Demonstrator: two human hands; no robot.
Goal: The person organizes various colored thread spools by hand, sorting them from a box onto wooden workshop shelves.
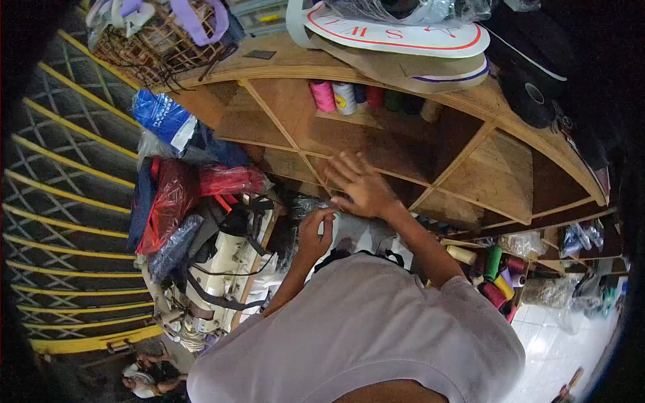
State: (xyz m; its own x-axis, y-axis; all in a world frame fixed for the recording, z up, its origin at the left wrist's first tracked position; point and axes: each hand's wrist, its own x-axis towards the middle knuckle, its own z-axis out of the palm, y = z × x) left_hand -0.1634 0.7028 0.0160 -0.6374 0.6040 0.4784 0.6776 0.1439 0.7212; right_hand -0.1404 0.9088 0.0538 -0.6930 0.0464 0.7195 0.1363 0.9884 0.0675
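Observation:
My right hand (363, 187) is raised in front of the wooden shelf unit (396, 161), its fingers spread and nothing in it. Lower and to its left, my left hand (316, 232) is held near my body with the fingers curled; whether it holds anything small cannot be made out. Above the hands, a pink thread spool (323, 96) and a white thread spool (345, 98) stand in a shelf compartment, with several darker spools beside them.
A sewing machine (228, 269) and plastic-wrapped red cloth (168, 201) are at the left, before a yellow-barred folding gate (80, 228). Thread cones (494, 262) fill a lower spot at right. A wicker basket (154, 40) and oval white board (403, 33) top the shelf.

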